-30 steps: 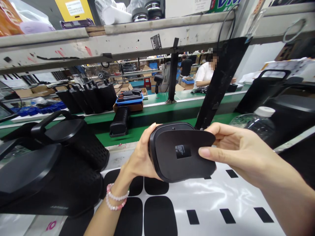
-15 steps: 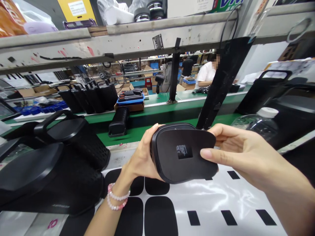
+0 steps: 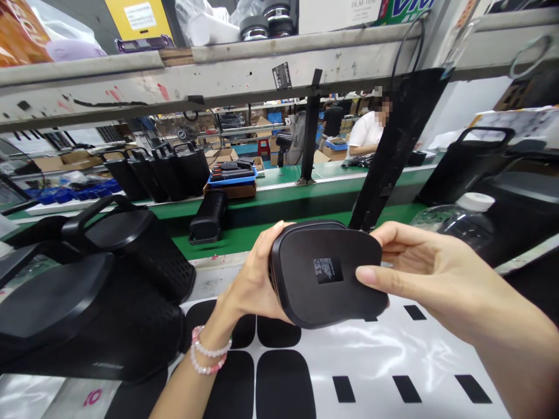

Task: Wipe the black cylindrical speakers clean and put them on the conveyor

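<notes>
A black speaker [image 3: 323, 288] is held up in front of me, its rounded flat base toward the camera with a small dark label in the middle. My left hand [image 3: 253, 282], with a bead bracelet on the wrist, grips its left side. My right hand [image 3: 419, 270] grips its right side, thumb pressed on the base near the label. Below lies a glossy white sheet [image 3: 393, 355] carrying black rounded pads [image 3: 283, 384] and small black rectangular stickers [image 3: 343, 388].
Several black speakers with handles [image 3: 126, 244] lie at my left. A clear water bottle [image 3: 454, 218] and more black units stand at the right. Beyond runs a green conveyor [image 3: 279, 201] with a speaker lying on it [image 3: 209, 216]. A person in white sits far back.
The speaker and both hands have shifted very slightly right and down; the grip is unchanged.
</notes>
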Motion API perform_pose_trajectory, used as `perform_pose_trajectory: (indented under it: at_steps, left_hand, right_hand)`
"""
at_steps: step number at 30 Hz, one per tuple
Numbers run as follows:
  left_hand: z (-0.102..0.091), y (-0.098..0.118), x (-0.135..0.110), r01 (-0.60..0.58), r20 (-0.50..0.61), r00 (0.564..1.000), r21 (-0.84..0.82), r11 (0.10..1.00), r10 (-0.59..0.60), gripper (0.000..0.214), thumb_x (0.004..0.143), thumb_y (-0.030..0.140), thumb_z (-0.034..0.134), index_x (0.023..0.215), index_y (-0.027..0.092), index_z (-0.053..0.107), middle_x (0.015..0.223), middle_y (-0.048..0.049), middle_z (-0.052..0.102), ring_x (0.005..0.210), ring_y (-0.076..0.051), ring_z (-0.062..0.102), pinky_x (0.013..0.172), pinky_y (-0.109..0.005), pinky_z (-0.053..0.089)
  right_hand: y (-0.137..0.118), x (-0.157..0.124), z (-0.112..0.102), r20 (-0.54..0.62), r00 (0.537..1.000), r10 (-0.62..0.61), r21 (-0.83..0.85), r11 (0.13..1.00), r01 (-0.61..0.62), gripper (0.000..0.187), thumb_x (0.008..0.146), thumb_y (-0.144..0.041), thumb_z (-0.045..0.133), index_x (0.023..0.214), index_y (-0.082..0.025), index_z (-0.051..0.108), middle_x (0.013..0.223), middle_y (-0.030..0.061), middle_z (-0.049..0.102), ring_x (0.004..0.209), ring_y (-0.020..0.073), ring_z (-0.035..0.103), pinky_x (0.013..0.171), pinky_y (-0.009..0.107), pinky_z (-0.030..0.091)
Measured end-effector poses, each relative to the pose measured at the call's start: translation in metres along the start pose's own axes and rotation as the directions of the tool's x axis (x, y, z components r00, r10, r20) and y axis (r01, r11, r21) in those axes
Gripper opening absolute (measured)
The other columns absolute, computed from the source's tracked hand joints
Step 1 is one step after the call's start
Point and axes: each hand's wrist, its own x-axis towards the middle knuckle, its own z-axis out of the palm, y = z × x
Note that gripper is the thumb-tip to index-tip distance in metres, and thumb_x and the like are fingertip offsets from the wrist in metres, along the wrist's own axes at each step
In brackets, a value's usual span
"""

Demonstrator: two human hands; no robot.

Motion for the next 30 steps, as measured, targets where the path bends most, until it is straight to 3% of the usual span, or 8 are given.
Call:
perform_pose_trajectory:
  at_steps: [11,17,20,21,23,26,28,30]
  left_hand:
    - [-0.001,-0.001,-0.002,-0.029,0.001,1.0,0.004,1.0,0.029,0.141,0.039,0.047,0.095,0.154,0.037,0.014,0.152,-0.0132,0.039,0.134,-0.039,0.046,0.114,-0.058,0.034]
    - [0.0,-0.002,-0.002,-0.002,0.009,1.0,-0.011,1.0,0.003,0.138,0.039,0.053,0.094,0.153,0.04,0.016,0.151,-0.0111,0.042,0.131,-0.042,0.049,0.112,-0.062,0.037]
    - [0.001,-0.001,-0.002,-0.007,-0.004,1.0,-0.02,1.0,0.007,0.136,0.041,0.056,0.093,0.153,0.041,0.018,0.15,-0.0109,0.043,0.131,-0.044,0.049,0.112,-0.064,0.036]
    - [0.001,-0.001,-0.002,-0.004,-0.007,1.0,-0.02,1.0,0.004,0.136,0.04,0.056,0.093,0.153,0.041,0.018,0.15,-0.0111,0.044,0.131,-0.044,0.048,0.112,-0.065,0.035]
    - [0.002,0.0,-0.001,0.007,-0.001,1.0,-0.022,1.0,-0.007,0.136,0.04,0.056,0.093,0.153,0.04,0.019,0.15,-0.0113,0.044,0.132,-0.045,0.048,0.112,-0.066,0.035]
    - [0.001,0.001,-0.001,0.006,0.004,1.0,-0.031,1.0,-0.006,0.136,0.04,0.055,0.093,0.153,0.039,0.02,0.148,-0.0116,0.046,0.131,-0.045,0.049,0.112,-0.065,0.036]
    - [-0.001,0.001,-0.002,0.003,-0.016,1.0,-0.027,1.0,-0.003,0.132,0.043,0.055,0.092,0.153,0.038,0.021,0.148,-0.012,0.046,0.13,-0.044,0.05,0.111,-0.063,0.038]
    - [-0.003,0.001,-0.002,0.012,-0.017,1.0,-0.01,1.0,-0.012,0.129,0.048,0.053,0.091,0.154,0.037,0.019,0.148,-0.013,0.046,0.128,-0.042,0.052,0.109,-0.061,0.042]
  right_hand:
    - [0.0,-0.002,0.001,-0.028,0.999,-0.028,-0.081,0.996,0.025,0.03,0.068,-0.033,0.086,0.082,-0.02,0.063,0.072,0.0003,0.065,0.062,0.0145,0.062,0.047,0.02,0.049]
    - [-0.007,-0.003,0.005,-0.042,0.999,-0.027,-0.17,0.985,0.019,0.03,0.068,-0.041,0.085,0.08,-0.021,0.065,0.069,-0.0005,0.064,0.059,0.0153,0.062,0.048,0.022,0.049]
    - [-0.009,-0.005,0.014,-0.128,0.98,-0.15,-0.348,0.933,0.098,0.029,0.075,-0.05,0.076,0.078,-0.023,0.065,0.067,-0.0002,0.063,0.056,0.0154,0.06,0.048,0.025,0.048]
    - [-0.009,-0.006,0.016,-0.163,0.958,-0.237,-0.452,0.881,0.141,0.029,0.079,-0.051,0.072,0.078,-0.023,0.064,0.067,0.0005,0.063,0.055,0.0158,0.059,0.049,0.026,0.047]
    - [-0.009,-0.008,0.018,-0.179,0.888,-0.424,-0.69,0.697,0.194,0.03,0.085,-0.053,0.063,0.077,-0.024,0.063,0.071,0.003,0.064,0.055,0.0172,0.058,0.052,0.03,0.046]
    - [-0.013,-0.011,0.013,-0.14,0.805,-0.576,-0.934,0.348,0.086,0.04,0.089,-0.06,0.052,0.082,-0.023,0.065,0.088,0.0112,0.067,0.065,0.026,0.063,0.061,0.039,0.048]
    - [-0.017,-0.013,0.013,-0.143,0.714,-0.685,-0.982,0.188,-0.017,0.045,0.092,-0.058,0.047,0.105,-0.02,0.067,0.111,0.0188,0.066,0.09,0.0382,0.066,0.078,0.048,0.049]
    - [-0.017,-0.012,0.02,-0.011,0.619,-0.785,-0.995,0.068,0.068,0.056,0.095,-0.053,0.047,0.136,-0.015,0.053,0.139,0.0219,0.054,0.126,0.0441,0.051,0.103,0.055,0.038]
